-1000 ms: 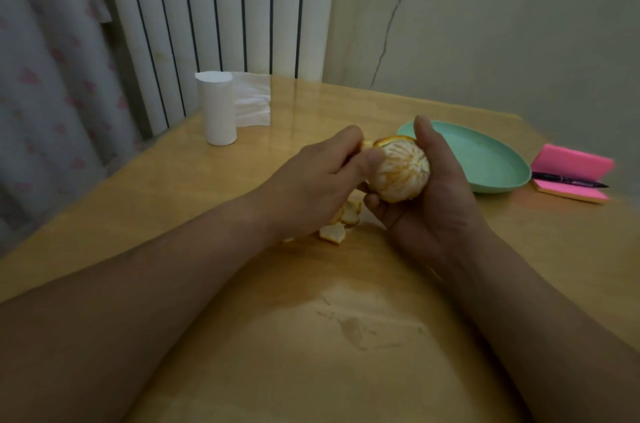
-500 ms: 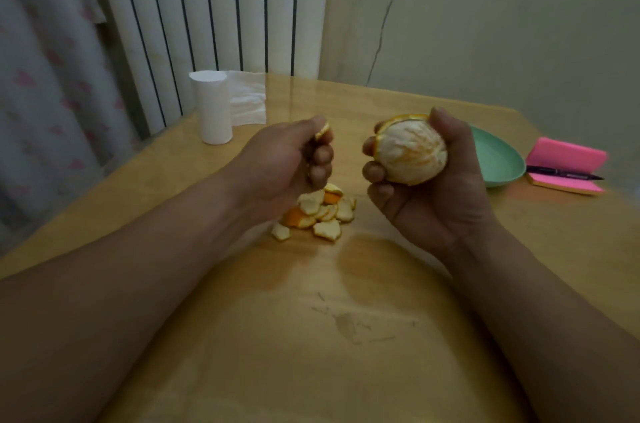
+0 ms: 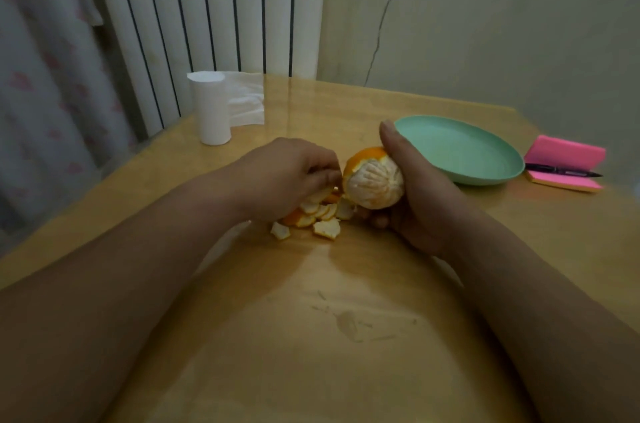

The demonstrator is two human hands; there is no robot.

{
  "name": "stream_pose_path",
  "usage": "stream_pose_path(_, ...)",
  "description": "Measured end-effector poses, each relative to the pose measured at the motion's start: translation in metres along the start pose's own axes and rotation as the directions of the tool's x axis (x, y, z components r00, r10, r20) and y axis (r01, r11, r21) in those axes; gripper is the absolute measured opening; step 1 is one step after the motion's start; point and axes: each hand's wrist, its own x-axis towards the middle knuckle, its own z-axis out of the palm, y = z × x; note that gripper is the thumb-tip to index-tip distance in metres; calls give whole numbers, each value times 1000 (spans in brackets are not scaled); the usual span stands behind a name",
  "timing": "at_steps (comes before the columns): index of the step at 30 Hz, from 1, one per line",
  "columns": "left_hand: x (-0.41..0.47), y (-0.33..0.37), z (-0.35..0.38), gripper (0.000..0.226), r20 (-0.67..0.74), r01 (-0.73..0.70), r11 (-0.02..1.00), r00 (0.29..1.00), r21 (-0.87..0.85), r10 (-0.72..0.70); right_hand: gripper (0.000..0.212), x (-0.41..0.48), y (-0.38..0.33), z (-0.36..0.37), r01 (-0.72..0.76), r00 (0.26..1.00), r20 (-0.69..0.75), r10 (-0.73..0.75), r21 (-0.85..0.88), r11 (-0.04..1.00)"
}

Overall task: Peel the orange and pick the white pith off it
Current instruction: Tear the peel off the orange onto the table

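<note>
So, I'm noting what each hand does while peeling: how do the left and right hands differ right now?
The right hand wraps the orange, thumb pointing up; the left hand holds no fruit, its fingers curled down over the peel pile. The right hand shows its thumb side, the left hand its back. Whether the left hand pinches a scrap is unclear. Both sit close together over the wooden table.

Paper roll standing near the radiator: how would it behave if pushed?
The paper roll stands upright, tall and narrow, so it would probably tip rather than slide. It looks light, being paper. Its loose sheet trailing behind would likely flop.
</note>
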Motion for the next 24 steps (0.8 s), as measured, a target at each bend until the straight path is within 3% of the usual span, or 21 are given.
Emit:
stream_pose_path(2, 2, -1, 1, 24, -23, -19, 1000, 1000, 0, 19, 66, 1, 0, -1, -20, 999, -30, 20, 18, 1000)
stream_pose_path(7, -2, 9, 1, 31, -106, -85, 960, 993, -267, 58, 60, -1, -2, -1, -26, 999, 35, 26, 10, 1000)
stream_pose_path(13, -3, 9, 5, 47, -73, -118, 959, 992, -258, 103, 64, -6, -3, -3, -41, 999, -36, 36, -138, 990)
stream_pose_path(24, -3, 7, 6, 33, -47, -150, 976, 988, -158, 145, 61, -1, -1, -5, -59, 995, 71, 66, -100, 993)
